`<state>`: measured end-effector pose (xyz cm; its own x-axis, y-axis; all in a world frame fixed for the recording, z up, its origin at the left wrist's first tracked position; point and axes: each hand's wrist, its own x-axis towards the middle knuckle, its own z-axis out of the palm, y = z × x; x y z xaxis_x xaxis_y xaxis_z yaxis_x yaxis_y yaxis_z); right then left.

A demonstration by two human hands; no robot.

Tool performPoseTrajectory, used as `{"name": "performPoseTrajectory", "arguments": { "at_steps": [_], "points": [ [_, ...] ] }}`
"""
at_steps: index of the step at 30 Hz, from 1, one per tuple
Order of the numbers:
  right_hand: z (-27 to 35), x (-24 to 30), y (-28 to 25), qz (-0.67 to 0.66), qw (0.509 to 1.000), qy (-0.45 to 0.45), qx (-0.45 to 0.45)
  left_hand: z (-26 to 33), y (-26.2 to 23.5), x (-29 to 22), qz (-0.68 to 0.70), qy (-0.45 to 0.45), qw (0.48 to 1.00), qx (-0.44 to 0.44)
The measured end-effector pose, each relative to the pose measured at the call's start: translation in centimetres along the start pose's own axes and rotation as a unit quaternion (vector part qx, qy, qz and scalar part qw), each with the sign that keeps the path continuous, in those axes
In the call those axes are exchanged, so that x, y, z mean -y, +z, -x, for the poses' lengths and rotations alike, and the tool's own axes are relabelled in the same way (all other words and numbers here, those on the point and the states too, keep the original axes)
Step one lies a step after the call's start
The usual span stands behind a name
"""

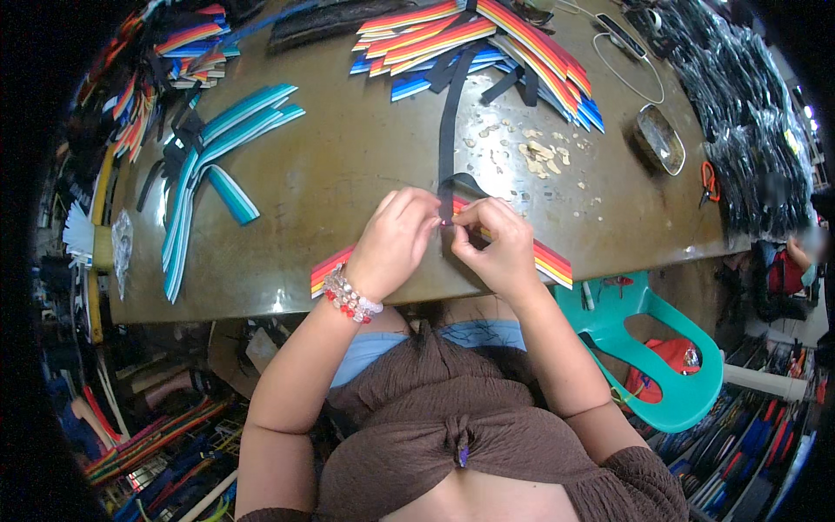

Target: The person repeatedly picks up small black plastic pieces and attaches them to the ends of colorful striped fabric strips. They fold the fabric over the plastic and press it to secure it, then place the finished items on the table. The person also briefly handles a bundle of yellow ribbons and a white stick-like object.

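A striped strap point(551, 264) in red, orange, yellow and white lies across the table's near edge, its ends angled down to either side. A narrow black strap point(450, 122) comes down to its middle from the far side and makes a small loop there. My left hand point(402, 233), with beaded bracelets at the wrist, is closed in a pinch on the black strap. My right hand point(497, 245) pinches at the middle of the striped strap, just beside it. The fingertips almost meet and partly hide the join.
Teal striped straps point(228, 130) lie on the left of the table point(322, 157). A pile of striped straps point(435, 39) sits at the far side. Rightward are beige scraps point(541, 157), a metal dish point(659, 139), orange-handled scissors point(711, 183) and plastic-wrapped packs point(739, 113). A green stool point(687, 374) stands below.
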<state>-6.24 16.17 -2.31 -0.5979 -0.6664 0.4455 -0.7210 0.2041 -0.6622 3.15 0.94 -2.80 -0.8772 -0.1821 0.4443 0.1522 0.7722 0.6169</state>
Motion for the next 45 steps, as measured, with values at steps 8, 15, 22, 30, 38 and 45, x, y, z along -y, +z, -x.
{"name": "performPoseTrajectory", "arguments": {
  "at_steps": [8, 15, 22, 30, 38, 45],
  "points": [
    [-0.2, -0.4, 0.3, -0.005, 0.999, -0.034, -0.014, 0.2, 0.3, 0.3, -0.014, 0.012, 1.000, -0.002],
    [-0.3, -0.5, -1.0, -0.242, 0.948, 0.198, -0.064, -0.6, -1.1, -0.5, 0.130, -0.109, 0.985, -0.022],
    [-1.4, -9.6, -16.8, -0.168, 0.876, 0.209, -0.400, -2.1, -1.7, -3.7, -0.056, 0.154, 0.957, 0.238],
    [-0.7, -18.2, -22.7, 0.117, 0.894, 0.298, -0.314, -7.6, -4.0, -2.5, 0.035, 0.068, 0.982, 0.173],
    [-2.2, -15.2, -21.2, 0.212, 0.884, 0.222, -0.352, -5.9, -8.5, 1.3, -0.012, 0.078, 0.936, 0.344],
    [-2.2, -0.6, -6.6, -0.245, 0.946, 0.142, -0.159, -5.7, -8.1, 2.5, 0.025, 0.073, 0.959, 0.273]
  ]
}}
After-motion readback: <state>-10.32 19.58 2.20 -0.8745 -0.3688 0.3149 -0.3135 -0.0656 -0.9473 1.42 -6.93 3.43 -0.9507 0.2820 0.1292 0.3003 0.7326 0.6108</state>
